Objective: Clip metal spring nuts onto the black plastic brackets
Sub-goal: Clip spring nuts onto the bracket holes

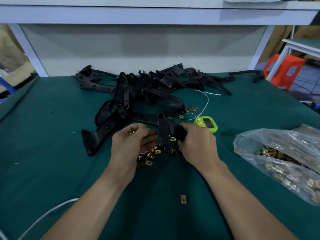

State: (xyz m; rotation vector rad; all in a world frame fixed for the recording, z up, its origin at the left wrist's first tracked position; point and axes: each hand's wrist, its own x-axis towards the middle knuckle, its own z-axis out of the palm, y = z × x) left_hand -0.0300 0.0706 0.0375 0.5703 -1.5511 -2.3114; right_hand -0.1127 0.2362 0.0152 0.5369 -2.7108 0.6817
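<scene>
My right hand (196, 142) grips one end of a black plastic bracket (163, 131), holding it upright-tilted above the green table mat. My left hand (133, 142) is just left of the bracket, fingers curled round several brass-coloured spring nuts (133, 132), fingertips close to the bracket. A small heap of loose spring nuts (149, 155) lies on the mat under both hands. A tangled pile of black brackets (138, 90) lies beyond the hands.
A green timer (207, 124) sits right of the held bracket. A clear plastic bag of spring nuts (284, 160) lies at the right. One lone nut (183, 199) lies near me. White string (205, 103) and a white cable (43, 215) cross the mat.
</scene>
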